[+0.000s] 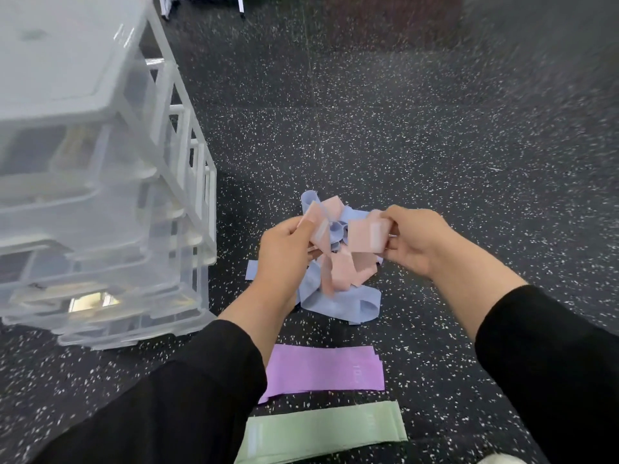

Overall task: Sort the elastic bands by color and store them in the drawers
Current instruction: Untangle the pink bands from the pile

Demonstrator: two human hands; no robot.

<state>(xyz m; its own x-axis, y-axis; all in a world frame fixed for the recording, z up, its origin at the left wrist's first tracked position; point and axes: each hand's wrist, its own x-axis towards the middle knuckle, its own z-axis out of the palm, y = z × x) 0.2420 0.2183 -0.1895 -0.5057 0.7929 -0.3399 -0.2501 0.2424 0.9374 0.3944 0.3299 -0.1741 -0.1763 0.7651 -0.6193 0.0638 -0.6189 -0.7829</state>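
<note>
Both hands raised over a tangled pile of bands on the speckled dark floor (418, 128). Left hand (284, 244) curled, pinching one end of a pink band (363, 236); right hand (413, 237) curled, pinching the other end, the band slack and blurred between them. Below the hands, a heap of blue bands (338, 304) mixed with more pink ones, lying near the middle of the floor. Nearer the body, a purple stack (326, 368) laid flat, and just beside it toward the bottom edge a green stack (323, 430), also flat. At the left, a clear plastic drawer unit (83, 202) standing on the floor, apart from the pile. Black sleeves (187, 396) on both arms.
</note>
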